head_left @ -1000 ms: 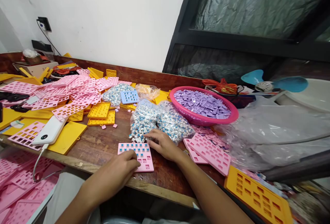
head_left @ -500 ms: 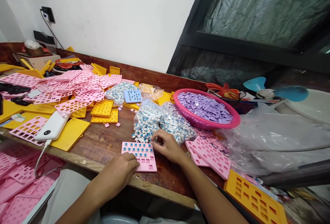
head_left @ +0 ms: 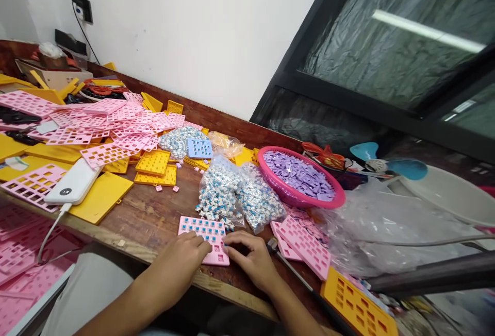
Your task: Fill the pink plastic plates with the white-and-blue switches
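Observation:
A pink keyboard plate (head_left: 215, 259) with a grid of square holes lies near the table's front edge. Blue-topped key switches (head_left: 209, 231) fill its upper rows, while several holes at the lower right are bare. My left hand (head_left: 185, 256) lies over the plate's lower left, fingers curled down onto it; what is under them is hidden. At the right edge of the plate, my right hand (head_left: 253, 258) pinches a small blue switch, partly covered by the fingers. Just behind the plate, clear bags of white-and-blue switches (head_left: 222, 189) stand, one with switches spilling out.
A pink basket (head_left: 340, 197) of purple pieces stands behind right. Pink plates (head_left: 305, 246) and a yellow plate (head_left: 358, 305) lie to the right. At left are a white power bank (head_left: 73, 184) with a cable, yellow plates (head_left: 102, 197) and a heap of pink plates (head_left: 116, 119).
My right hand has come from the bag's spilled switches toward me, to the plate's right edge. My left hand stays on the plate. The camera view has shifted slightly.

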